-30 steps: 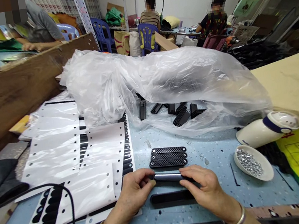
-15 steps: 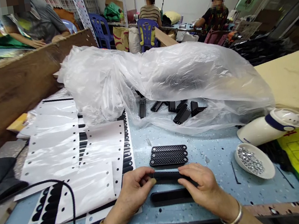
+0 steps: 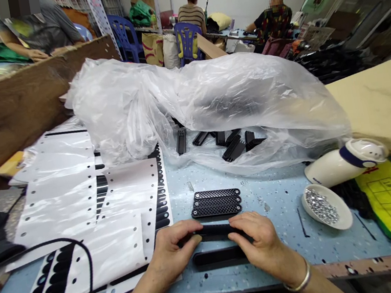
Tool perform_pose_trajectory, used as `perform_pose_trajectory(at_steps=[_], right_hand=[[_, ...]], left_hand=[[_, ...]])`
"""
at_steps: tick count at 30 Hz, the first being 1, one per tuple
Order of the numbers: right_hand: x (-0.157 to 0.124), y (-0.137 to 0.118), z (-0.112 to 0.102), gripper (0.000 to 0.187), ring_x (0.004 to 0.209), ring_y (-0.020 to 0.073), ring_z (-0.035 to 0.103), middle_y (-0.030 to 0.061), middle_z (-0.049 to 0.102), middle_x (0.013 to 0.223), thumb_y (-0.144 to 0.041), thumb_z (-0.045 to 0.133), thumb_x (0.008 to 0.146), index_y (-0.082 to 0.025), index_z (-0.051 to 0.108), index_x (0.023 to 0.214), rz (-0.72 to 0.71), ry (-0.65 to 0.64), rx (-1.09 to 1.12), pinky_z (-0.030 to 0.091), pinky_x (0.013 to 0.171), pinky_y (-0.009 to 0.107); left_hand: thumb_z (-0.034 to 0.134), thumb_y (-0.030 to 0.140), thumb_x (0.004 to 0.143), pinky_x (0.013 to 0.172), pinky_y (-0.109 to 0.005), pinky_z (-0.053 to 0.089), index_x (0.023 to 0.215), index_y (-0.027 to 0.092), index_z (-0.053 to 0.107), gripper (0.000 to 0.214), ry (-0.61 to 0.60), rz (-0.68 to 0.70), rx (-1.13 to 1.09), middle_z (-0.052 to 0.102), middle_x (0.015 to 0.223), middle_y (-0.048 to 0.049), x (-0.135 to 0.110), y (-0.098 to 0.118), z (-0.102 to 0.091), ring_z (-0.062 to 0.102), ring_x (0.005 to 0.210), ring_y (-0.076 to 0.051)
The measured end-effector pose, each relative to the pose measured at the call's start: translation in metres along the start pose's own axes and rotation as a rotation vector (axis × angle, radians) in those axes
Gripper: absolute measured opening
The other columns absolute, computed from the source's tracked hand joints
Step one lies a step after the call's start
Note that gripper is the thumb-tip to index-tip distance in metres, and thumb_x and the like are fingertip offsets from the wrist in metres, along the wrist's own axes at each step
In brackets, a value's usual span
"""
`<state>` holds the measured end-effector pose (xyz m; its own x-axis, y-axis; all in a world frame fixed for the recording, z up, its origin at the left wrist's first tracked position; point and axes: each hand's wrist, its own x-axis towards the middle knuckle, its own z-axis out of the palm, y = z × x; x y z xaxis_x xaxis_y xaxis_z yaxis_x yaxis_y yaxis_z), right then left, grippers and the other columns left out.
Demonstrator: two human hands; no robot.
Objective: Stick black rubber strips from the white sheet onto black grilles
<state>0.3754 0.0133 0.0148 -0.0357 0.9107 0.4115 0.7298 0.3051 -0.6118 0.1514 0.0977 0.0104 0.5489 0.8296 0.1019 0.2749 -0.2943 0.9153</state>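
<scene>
Left hand [image 3: 173,254] & right hand [image 3: 260,242] pinch ends of black strip [image 3: 214,231], just below grille stack [image 3: 216,201]. Strip prob. light, stiff; best held at ends.

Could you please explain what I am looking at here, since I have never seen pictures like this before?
There is no machine here: a person works with two bare hands, and the camera sits on that person's head, looking forward and down. The left hand and the right hand together grip a long black strip by its ends, just above the pale blue table. A black slot-shaped piece lies right beneath it, and three black textured strips lie side by side just beyond. To the left are white sheets of black oval stickers. To the right stand a small white dish of shiny bits and a white bottle lying on its side. Behind is a big clear plastic bag with more black parts spilling out. Other people work at tables further back.
</scene>
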Motion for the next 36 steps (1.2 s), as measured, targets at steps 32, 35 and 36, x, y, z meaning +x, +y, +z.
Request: perform_pose_trajectory(at_steps=[32, 35, 36], right_hand=[[-0.004, 0.025, -0.024, 0.030, 0.081, 0.0194, 0.070, 0.0067, 0.076, 0.093, -0.015, 0.076, 0.072, -0.020, 0.075, 0.101, 0.297, -0.117, 0.357, 0.059, 0.075, 0.033], [-0.015, 0.031, -0.037, 0.029, 0.072, 0.0172, 0.068, 0.0056, 0.075, 0.088, -0.015, 0.076, 0.069, -0.019, 0.075, 0.097, 0.412, -0.067, 0.322, 0.059, 0.067, 0.031], [-0.019, 0.033, -0.038, 0.025, 0.069, 0.0169, 0.068, 0.0055, 0.075, 0.085, -0.018, 0.076, 0.069, -0.019, 0.076, 0.094, 0.449, -0.030, 0.330, 0.059, 0.066, 0.031]], left_hand=[[0.063, 0.019, 0.082, 0.081, -0.032, 0.060, 0.087, 0.022, 0.077, 0.015, -0.004, 0.084, 0.092, 0.078, 0.094, -0.0048, 0.004, -0.007, -0.001, 0.074, 0.086, -0.019], [0.062, 0.019, 0.082, 0.081, -0.031, 0.059, 0.087, 0.021, 0.075, 0.014, -0.007, 0.107, 0.098, 0.078, 0.092, -0.0046, 0.005, -0.006, -0.001, 0.073, 0.086, -0.019], [0.061, 0.019, 0.082, 0.080, -0.030, 0.059, 0.087, 0.020, 0.074, 0.014, -0.006, 0.111, 0.104, 0.077, 0.091, -0.0044, 0.006, -0.006, -0.001, 0.073, 0.085, -0.019]])
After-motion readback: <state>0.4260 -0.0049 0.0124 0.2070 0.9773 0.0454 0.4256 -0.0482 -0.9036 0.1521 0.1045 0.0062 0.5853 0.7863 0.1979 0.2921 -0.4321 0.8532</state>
